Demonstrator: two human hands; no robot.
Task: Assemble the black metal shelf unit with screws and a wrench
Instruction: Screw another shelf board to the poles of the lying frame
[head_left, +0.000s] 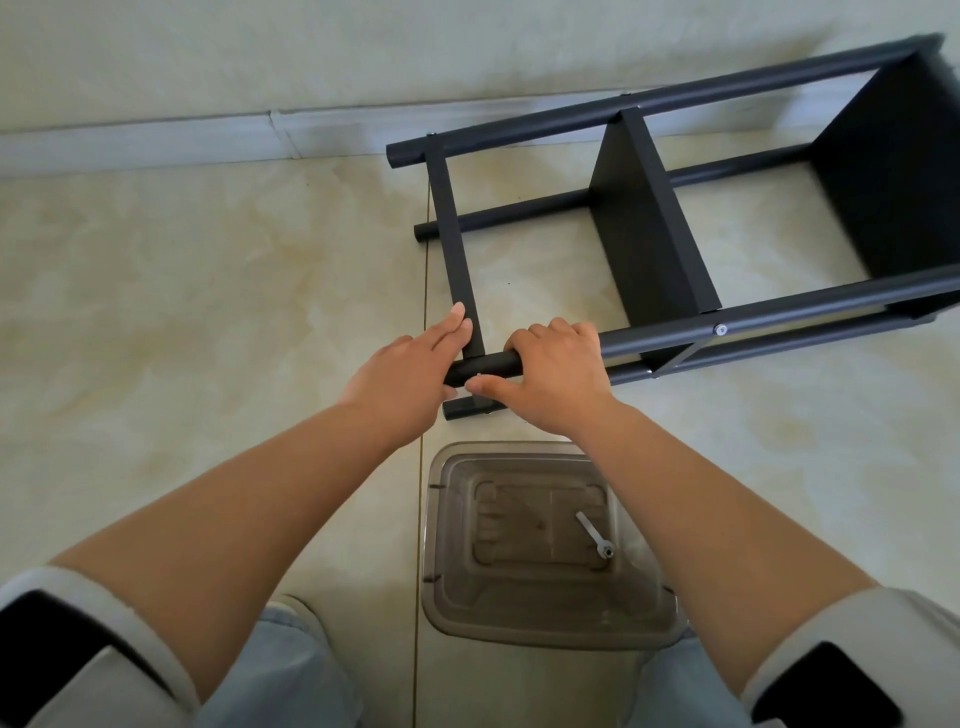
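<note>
The black metal shelf unit (649, 223) lies on its side on the tiled floor, its tube legs running to the right. My right hand (556, 374) grips the near upper tube close to its left end, fingers curled over it and the thumb below. My left hand (415, 374) rests against the tube's end and the flat cross bar (454, 244), fingers straight. A silver screw head (720, 329) shows on the same tube to the right. The silver wrench (593, 532) lies inside a clear plastic box.
The clear plastic box (550, 631) stands on the floor between my knees, just below the shelf's near end. A white skirting board (156, 143) and the wall run along the back. Bare tiles stretch to the left.
</note>
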